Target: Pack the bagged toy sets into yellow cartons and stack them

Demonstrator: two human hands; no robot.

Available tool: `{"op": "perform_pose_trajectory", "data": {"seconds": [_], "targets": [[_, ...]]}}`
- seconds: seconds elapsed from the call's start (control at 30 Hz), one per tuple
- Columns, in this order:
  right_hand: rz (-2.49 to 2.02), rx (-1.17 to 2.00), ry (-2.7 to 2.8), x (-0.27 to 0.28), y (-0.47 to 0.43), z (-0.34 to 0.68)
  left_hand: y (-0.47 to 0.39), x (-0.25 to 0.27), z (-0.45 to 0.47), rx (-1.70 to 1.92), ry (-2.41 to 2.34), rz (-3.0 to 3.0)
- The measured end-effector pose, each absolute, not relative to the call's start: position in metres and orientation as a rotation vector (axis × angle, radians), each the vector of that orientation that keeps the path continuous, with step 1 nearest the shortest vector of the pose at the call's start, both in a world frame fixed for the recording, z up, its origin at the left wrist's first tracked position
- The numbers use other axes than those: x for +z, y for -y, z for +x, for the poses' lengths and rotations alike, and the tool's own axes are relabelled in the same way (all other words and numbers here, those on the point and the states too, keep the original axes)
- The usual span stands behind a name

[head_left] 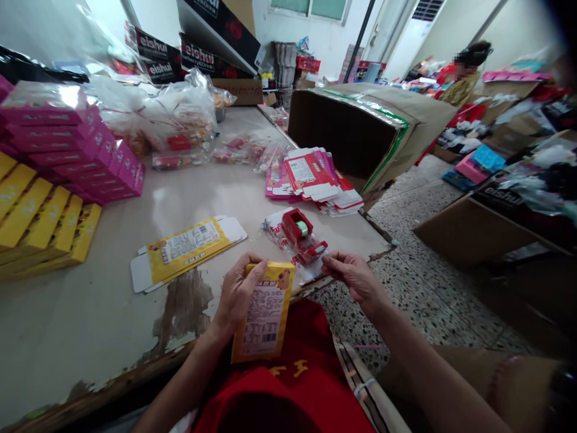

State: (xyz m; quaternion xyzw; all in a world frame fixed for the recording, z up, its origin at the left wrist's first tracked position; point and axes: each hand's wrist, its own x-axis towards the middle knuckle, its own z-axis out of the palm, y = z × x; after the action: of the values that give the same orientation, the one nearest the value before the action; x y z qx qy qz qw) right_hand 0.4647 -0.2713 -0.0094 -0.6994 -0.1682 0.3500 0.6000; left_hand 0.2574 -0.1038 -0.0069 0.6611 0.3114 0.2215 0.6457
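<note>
My left hand [241,291] grips a yellow printed carton [264,319] by its upper left edge, thumb across the top. The carton stands tilted over my lap, its text panel with a barcode facing me. Just right of a red tape dispenser [301,231], my right hand [354,278] has thumb and fingers pinched together near the cutting end. Whatever is in that pinch, if anything, is too small to make out. The dispenser carries a pale green roll and rests on a clear printed plastic bag [277,227]. Flat yellow cartons [192,246] lie left of my hands.
Stacked pink boxes [76,144] and yellow boxes [49,219] fill the table's left side. Flattened red and pink cartons [311,177] lie before a large open cardboard box [356,132]. Bagged goods [166,114] sit farther back. Another person [464,78] is at the far right.
</note>
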Motion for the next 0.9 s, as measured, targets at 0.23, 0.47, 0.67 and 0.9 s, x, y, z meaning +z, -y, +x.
{"op": "perform_pose_trajectory", "data": {"seconds": [0.23, 0.47, 0.67, 0.9], "targets": [[-1.801, 0.702, 0.63, -0.003, 0.284, 0.49, 0.111, -0.001, 0.268, 0.491, -0.62, 1.577], [-1.527, 1.093, 1.54, 0.094, 0.266, 0.466, 0.114, -0.009, 0.284, 0.425, -0.573, 1.568], [-1.48, 1.11, 1.885, 0.097, 0.214, 0.454, 0.117, -0.004, 0.276, 0.477, -0.457, 1.547], [-1.523, 1.15, 1.871, 0.082, 0.199, 0.449, 0.113, -0.018, 0.264, 0.438, -0.295, 1.401]]}}
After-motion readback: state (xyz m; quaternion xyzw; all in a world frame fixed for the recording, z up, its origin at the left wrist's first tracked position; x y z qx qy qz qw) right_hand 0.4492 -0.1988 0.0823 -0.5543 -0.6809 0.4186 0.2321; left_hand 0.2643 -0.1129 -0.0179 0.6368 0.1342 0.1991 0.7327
